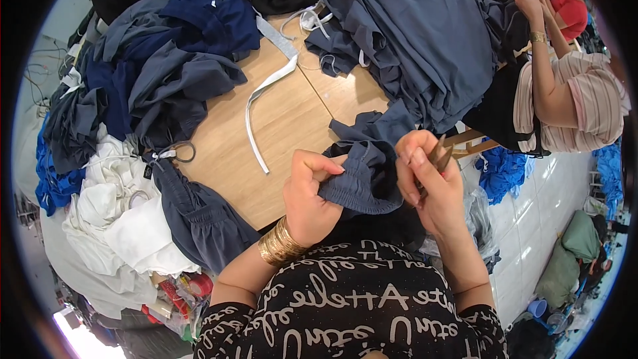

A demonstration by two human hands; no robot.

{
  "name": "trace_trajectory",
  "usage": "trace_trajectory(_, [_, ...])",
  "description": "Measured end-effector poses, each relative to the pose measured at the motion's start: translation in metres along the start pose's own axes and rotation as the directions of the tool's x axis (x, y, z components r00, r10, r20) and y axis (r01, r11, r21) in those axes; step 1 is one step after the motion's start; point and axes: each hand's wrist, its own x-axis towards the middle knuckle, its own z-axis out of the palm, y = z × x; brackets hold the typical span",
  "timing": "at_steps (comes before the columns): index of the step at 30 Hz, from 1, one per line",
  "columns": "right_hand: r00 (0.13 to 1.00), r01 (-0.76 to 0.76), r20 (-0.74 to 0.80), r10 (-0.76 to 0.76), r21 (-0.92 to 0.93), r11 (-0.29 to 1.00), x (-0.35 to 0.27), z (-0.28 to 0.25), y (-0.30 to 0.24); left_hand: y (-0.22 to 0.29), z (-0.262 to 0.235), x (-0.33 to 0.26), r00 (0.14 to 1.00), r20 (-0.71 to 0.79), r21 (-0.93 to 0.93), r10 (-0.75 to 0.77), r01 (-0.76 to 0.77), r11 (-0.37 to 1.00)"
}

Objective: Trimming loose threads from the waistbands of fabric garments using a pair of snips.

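The scene is seen through a single head-worn fisheye view, directed steeply downward from above the person's chest. The wooden worktop (292,119) is faced straight ahead and is spread across the upper middle of the picture. The two hands are caught very near the lens, low at centre. Straight edges are bent near the dark circular rim, where floor tiles (545,206) are squeezed rightward.

A light wooden worktable (292,119) carries heaps of dark blue and grey garments (412,33) at its far side and left. A long white fabric strip (262,93) lies across the bare wood, and a pile of white cloth (123,213) sits at its left edge.
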Motion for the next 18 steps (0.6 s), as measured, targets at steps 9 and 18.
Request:
trace_trajectory(9, [0.727, 0.613, 0.383, -0.570, -0.736, 0.287, 0.006, 0.009, 0.011, 0.005, 0.002, 0.001, 0.999, 0.005, -0.027, -0.040, 0.040, 0.999])
trace_trajectory(18, [0.879, 0.460, 0.326, -0.347, -0.771, 0.441, 0.001, 0.004, -0.001, 0.000, -0.002, 0.002, 0.993, -0.039, -0.111, -0.109, 0.104, 0.988])
